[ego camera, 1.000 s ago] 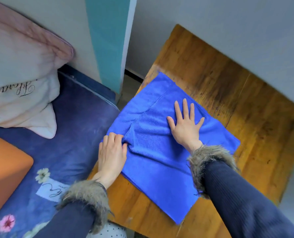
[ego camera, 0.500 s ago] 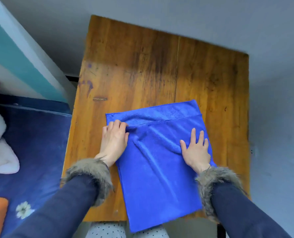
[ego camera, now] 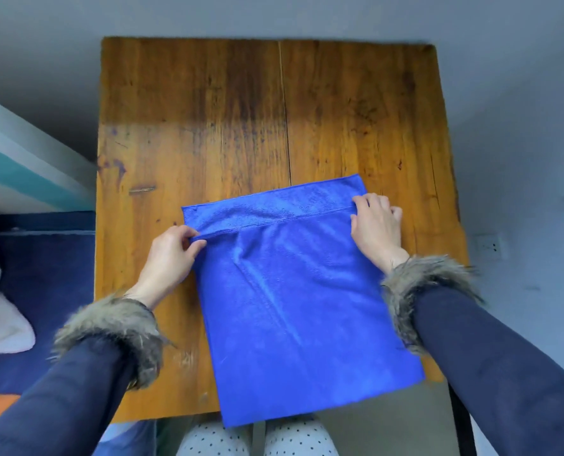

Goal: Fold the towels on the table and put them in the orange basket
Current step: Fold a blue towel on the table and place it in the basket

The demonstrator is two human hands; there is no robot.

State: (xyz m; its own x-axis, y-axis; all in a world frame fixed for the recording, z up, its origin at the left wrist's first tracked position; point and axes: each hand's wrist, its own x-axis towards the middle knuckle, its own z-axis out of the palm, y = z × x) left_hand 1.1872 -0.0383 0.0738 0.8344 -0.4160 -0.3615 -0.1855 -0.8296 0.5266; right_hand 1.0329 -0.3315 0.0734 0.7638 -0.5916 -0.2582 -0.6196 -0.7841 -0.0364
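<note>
Blue microfibre towel (ego camera: 294, 297), long axis running away across wooden counter (ego camera: 208, 126); both hands, left hand (ego camera: 170, 255) and right hand (ego camera: 374, 225), pinch its upper layer's far corners.

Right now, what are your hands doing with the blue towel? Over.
Left hand pinches the upper layer's left corner. Right hand grips its right corner. Blue towel folded once on the wooden table, near end overhanging. Nothing in the way.
</note>
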